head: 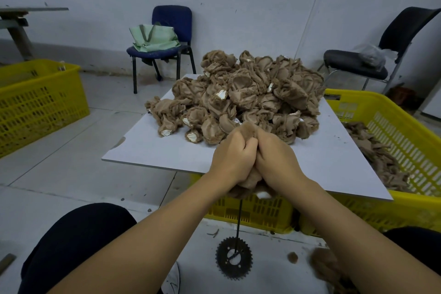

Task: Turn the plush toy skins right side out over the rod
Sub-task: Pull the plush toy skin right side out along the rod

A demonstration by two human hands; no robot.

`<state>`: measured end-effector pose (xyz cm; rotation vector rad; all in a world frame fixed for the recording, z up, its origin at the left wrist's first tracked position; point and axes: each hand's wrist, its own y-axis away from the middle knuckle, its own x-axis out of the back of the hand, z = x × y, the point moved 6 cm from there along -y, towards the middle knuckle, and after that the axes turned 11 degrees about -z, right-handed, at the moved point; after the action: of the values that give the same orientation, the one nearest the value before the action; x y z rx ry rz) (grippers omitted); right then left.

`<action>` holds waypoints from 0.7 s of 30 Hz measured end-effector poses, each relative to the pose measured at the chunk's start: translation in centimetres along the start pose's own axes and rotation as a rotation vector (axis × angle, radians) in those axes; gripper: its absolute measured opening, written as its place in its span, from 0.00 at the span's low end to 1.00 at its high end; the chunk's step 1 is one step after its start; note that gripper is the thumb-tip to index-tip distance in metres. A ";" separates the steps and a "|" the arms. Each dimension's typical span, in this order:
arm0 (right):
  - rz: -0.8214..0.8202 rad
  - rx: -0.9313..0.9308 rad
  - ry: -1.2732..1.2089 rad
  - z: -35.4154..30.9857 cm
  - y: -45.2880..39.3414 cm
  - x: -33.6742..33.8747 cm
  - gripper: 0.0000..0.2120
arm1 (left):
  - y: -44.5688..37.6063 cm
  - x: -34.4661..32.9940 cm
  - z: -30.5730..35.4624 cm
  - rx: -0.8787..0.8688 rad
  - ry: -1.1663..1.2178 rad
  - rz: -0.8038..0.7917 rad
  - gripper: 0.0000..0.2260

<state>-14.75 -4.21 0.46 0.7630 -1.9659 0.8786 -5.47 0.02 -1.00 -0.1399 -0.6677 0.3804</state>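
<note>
So both my left hand [230, 159] and right hand [274, 157] are clamped round the skin [247, 130], sitting straight atop the upright rod [238, 222], so pulling goes downward along it.

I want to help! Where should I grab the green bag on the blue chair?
Probably by the grey strap handles at the top of the green bag, reaching from the front. The bag leans against the blue chair back, so the handles stand up, free.

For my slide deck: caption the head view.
Both hands grip a plush skin over the rod, unturned pile behind.
</note>
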 end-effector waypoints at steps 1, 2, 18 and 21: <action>0.000 0.002 0.007 0.0 -0.2 0.1 0.15 | -0.3 0.0 -0.2 0.012 0.039 -0.026 0.18; -0.030 -0.015 0.006 0.1 -0.3 -0.2 0.14 | -0.5 -0.3 -0.7 0.042 0.074 -0.088 0.17; 0.086 0.069 -0.170 -1.2 0.4 0.4 0.12 | 0.4 0.5 1.2 -0.279 0.140 0.220 0.16; 0.061 0.062 -0.203 -0.8 0.4 -0.6 0.10 | 0.1 -0.6 -0.1 -0.238 0.251 0.172 0.18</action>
<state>-14.44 -3.24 0.19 0.8605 -2.1584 0.9325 -5.86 -0.11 -1.39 -0.4664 -0.4517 0.4392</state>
